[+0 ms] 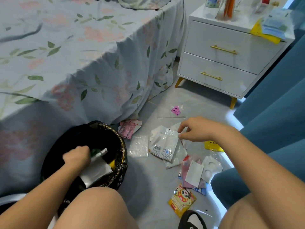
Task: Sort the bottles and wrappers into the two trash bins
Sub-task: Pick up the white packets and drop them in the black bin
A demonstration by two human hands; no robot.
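Below, one round trash bin [121, 156] lined with a black bag stands on the floor [148, 187] beside the bed [66, 55]. Inside it lie a white wrapper [97, 171], something green and a yellow scrap; the left hand [76, 157] reaches into the bin, its fingers curled round the top of that white wrapper. A second bin shows only as a white rim [9, 198] at the lower left, contents hidden. The right hand [194, 129] hovers over a loose heap of wrappers on the floor, fingers bent in a pinch at the edge of a clear-and-white barcode packet [165, 146]. Counted nearby: one clear bubble pouch [138, 146], one pink wrapper cluster [128, 129], one small pink-printed clear bag [175, 110], one yellow panda packet [181, 199]. Two drawers front the white nightstand [219, 61]; its top carries blurred bottles, number uncertain.
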